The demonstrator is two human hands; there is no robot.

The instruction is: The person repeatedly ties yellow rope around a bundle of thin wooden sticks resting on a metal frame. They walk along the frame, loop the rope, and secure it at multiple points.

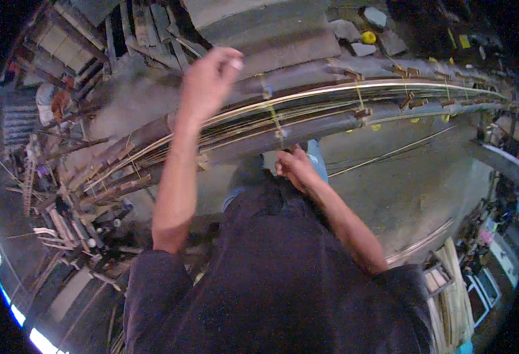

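Note:
Two long dark poles run across in front of me, the far pole (307, 68) and the near pole (324, 125). Between them lies a bundle of long, thin pale strips (242, 112), perhaps split bamboo. A yellow cord (273, 111) crosses the bundle from pole to pole. My left hand (211, 82) is raised over the poles, left of the cord, slightly blurred, its fingers curled in; what they hold, if anything, does not show. Just on my side of the near pole, below the cord's lower end, my right hand (296, 168) is closed, its fingertips pressed together around something too small to name.
Wooden pegs (363, 113) and more cords line the poles to the right. Stacked timber (147, 29) lies far left, scrap wood (64, 227) at left. Stones (374, 17) and a yellow ball-like thing (368, 38) sit far right. Planks (453, 295) lie near right.

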